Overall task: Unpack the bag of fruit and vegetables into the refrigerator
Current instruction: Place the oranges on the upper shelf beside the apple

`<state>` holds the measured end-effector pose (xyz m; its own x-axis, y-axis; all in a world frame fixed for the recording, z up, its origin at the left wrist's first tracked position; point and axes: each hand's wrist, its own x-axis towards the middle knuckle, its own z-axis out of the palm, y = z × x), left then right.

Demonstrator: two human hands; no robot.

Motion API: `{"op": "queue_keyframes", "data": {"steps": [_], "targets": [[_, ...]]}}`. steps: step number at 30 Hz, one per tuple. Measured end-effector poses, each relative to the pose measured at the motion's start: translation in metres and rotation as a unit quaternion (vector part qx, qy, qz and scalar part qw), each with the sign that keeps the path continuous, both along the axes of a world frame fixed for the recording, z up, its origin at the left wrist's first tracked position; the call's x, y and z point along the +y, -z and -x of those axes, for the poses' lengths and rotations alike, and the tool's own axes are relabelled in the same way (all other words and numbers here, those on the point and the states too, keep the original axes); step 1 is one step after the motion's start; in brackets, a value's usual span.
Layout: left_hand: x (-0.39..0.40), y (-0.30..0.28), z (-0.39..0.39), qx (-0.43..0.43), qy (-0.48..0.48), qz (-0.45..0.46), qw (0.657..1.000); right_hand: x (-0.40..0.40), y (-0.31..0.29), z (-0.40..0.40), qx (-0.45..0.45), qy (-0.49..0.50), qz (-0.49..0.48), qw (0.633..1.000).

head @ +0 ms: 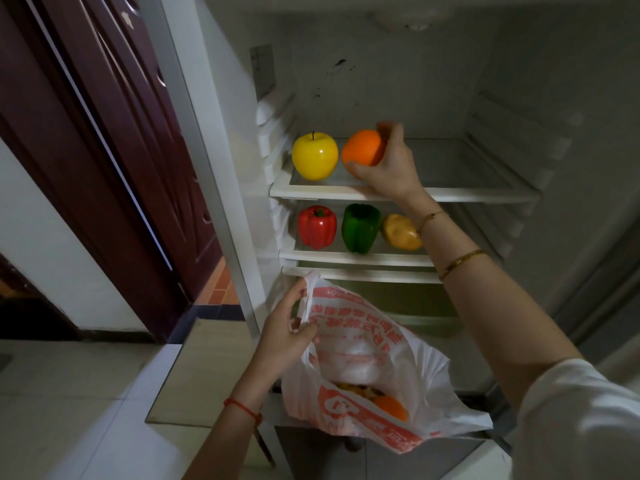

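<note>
The person is standing at the open refrigerator (554,98), and the right hand (388,168) is cupping an orange (362,147) on the upper shelf (467,194), fingers curled round its far side and thumb under its near edge, so the placing step is in hand. The orange is sitting just beside a yellow apple (314,155), which lies at its nine o'clock. On the shelf below, a red pepper (317,226), a green pepper (360,228) and a potato (401,232) are lined up left to right. Down at six o'clock the left hand (287,336) is pinching the rim of the plastic bag (398,386) and holding its mouth apart; something orange and something yellowish are showing inside. Judging by that, the unpacking is partway along. Next the right hand needs to let the orange settle without rolling, then drop into the bag for another piece.
</note>
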<state>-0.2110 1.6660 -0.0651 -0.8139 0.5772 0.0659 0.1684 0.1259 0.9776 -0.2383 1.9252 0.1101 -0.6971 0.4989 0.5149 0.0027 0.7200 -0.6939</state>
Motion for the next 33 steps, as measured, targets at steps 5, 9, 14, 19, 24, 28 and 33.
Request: {"op": "queue_keyframes", "data": {"steps": [5,9,14,19,24,28,33], "targets": [[-0.001,-0.001,0.0,0.011,0.001,-0.004,1.0,0.003,-0.001,0.001,-0.03,0.003,-0.058,0.998],[-0.003,-0.005,-0.004,0.014,0.004,0.0,1.0,0.001,0.0,0.001,-0.025,-0.021,-0.025,0.999],[-0.008,-0.01,-0.007,0.008,0.015,0.009,1.0,-0.003,0.0,-0.01,-0.006,-0.013,-0.003,1.0],[-0.013,-0.005,-0.01,0.004,0.009,-0.006,1.0,-0.025,0.015,-0.042,0.136,0.036,-0.068,0.988],[-0.024,-0.004,-0.02,0.021,0.018,-0.009,1.0,-0.055,0.059,-0.085,0.172,-0.019,-0.132,0.976],[-0.031,-0.001,-0.033,0.034,0.031,-0.001,0.999,-0.078,0.125,-0.114,-0.073,-0.167,-0.077,0.98],[-0.039,0.006,-0.041,0.023,0.041,0.003,0.999,-0.09,0.212,-0.134,-0.339,-0.209,-0.118,0.909]]}}
